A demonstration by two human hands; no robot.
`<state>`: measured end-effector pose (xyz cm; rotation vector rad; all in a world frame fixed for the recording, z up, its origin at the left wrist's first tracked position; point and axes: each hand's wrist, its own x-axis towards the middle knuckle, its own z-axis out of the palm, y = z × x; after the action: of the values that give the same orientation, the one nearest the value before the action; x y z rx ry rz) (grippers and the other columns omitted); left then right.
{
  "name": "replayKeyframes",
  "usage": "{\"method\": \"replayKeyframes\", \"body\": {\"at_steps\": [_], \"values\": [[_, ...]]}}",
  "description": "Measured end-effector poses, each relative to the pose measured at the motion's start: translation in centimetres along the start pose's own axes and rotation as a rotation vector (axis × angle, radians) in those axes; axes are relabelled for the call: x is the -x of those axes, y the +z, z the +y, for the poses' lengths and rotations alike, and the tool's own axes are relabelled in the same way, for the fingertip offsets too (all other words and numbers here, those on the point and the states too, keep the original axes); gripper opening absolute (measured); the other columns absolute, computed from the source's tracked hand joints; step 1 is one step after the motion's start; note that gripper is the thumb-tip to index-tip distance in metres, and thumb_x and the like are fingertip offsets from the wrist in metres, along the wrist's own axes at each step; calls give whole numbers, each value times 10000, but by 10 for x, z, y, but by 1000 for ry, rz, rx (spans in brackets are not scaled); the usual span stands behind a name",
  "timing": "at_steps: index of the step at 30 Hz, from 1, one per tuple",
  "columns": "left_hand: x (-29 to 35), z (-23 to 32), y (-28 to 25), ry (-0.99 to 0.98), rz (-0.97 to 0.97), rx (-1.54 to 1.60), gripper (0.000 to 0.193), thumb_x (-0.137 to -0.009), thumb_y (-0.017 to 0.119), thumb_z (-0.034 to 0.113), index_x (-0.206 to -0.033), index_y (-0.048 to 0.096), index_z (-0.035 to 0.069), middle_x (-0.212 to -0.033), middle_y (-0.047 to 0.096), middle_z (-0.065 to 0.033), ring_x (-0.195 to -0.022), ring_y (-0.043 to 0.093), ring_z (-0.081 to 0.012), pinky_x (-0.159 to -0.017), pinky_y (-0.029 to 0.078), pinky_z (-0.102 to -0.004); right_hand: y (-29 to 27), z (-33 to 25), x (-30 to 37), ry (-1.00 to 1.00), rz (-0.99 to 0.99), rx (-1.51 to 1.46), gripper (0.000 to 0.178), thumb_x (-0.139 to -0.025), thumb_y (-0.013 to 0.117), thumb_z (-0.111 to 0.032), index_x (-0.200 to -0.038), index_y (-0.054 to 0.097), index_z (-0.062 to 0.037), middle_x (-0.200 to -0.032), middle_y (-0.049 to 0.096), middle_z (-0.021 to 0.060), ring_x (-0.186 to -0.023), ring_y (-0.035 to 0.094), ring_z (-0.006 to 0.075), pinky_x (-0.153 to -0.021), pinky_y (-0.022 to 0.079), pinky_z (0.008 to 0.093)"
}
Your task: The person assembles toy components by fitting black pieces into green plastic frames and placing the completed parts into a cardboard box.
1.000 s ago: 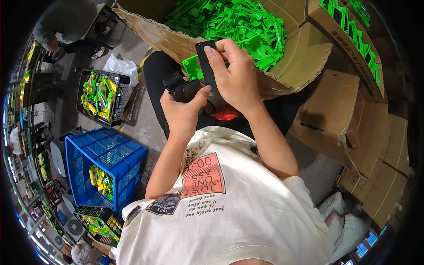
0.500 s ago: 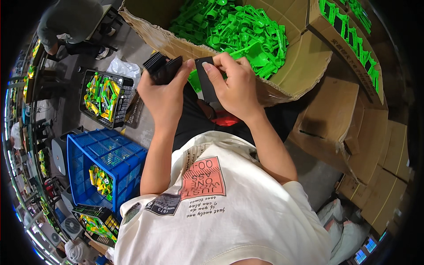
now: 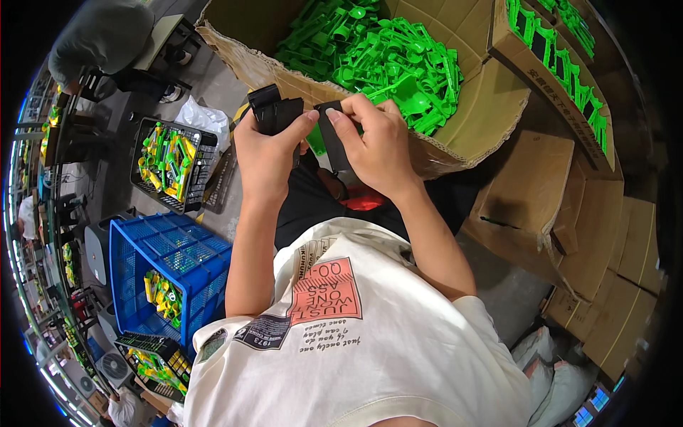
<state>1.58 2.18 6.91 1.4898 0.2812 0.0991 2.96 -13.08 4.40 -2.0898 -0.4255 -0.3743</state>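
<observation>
Both hands are raised before me at the near side of a large cardboard carton (image 3: 242,60). My left hand (image 3: 265,160) is closed around several flat black pieces (image 3: 276,114), stacked together, with the thumb pressed toward the right. In my right hand (image 3: 378,139) a flat dark rectangular plate (image 3: 333,146) is pinched, thumb on top and fingers behind. The left thumb tip comes close to the plate's upper left edge; whether they touch I cannot tell. A bit of green plastic (image 3: 315,139) shows between the hands, partly hidden. Loose green plastic parts (image 3: 398,67) heap up inside the carton.
To the left stand a black crate (image 3: 202,171) of green and yellow pieces and a blue plastic basket (image 3: 188,242). Right are an open carton (image 3: 523,181) and a cardboard tray (image 3: 548,78) with green frames. A person (image 3: 103,35) sits at far left.
My left hand has shifted slightly right and down, turning the black pieces, and its thumb is nearer the right-hand plate. The right hand has barely moved.
</observation>
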Motion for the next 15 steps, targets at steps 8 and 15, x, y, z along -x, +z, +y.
{"method": "replayKeyframes", "body": {"at_steps": [8, 15], "values": [[-2, 2, 2, -51, 42, -24, 159, -743, 751, 51, -824, 622, 3, -724, 628, -27, -554, 540, -90, -508, 426, -228, 4, -3, 1, -132, 27, 138, 138, -898, 591, -173, -814, 539, -78, -597, 598, 67, -557, 569, 269, -696, 377, 367], [0, 0, 6, 28, 25, -36, 154, -740, 733, 24, -844, 620, 3, -734, 629, -22, -567, 539, -80, -519, 431, -229, 3, -2, 1, -134, 23, 121, 132, -899, 590, -171, -820, 539, -78, -596, 599, 67, -558, 568, 271, -690, 371, 367]]}}
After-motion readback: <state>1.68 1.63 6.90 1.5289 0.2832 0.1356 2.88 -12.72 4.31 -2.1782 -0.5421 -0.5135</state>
